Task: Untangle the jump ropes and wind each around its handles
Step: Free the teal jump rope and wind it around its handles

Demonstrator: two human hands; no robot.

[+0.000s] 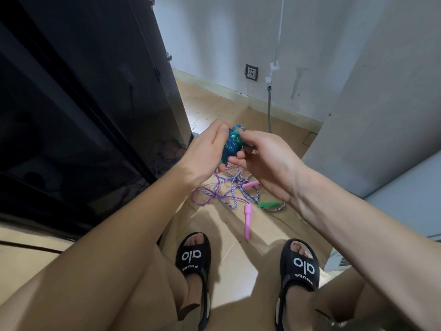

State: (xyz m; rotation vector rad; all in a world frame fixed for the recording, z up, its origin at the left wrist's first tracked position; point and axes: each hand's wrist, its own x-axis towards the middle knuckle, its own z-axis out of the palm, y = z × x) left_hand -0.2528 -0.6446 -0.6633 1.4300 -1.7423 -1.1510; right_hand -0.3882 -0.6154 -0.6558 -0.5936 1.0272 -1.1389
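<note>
Head view only. Blue rope bundle (230, 146) held up between both hands, well above the floor, already wound into a tight coil with its long axis running roughly upright, slightly tilted. Left hand (207, 151) wrapped around the bundle's left side, fingers curled behind it and thumb pressed at the top. Right hand (260, 154) just to the right of the bundle, fingers (241, 133) pinching a loop of blue cord at the upper end, the lower fingers curled under near the bottom edge. Green showing among the blue turns near the top, probably a handle, though too hidden to say.

Key relation: loose loop at the top of the coil, on the right-hand side, so the right hand nearer to finish the last turn or tuck while the left merely steadies. Probably the closing wraps of this rope.

Below on the floor (238, 263), well apart from the hands, the purple-and-white ropes (229, 187) lying in a tangle, with two pink handles (248, 220) and a green handle (268, 204) among them, not yet untangled or wound. Feet in black sandals (193, 261) nearer the camera, clear of the tangle.
</note>
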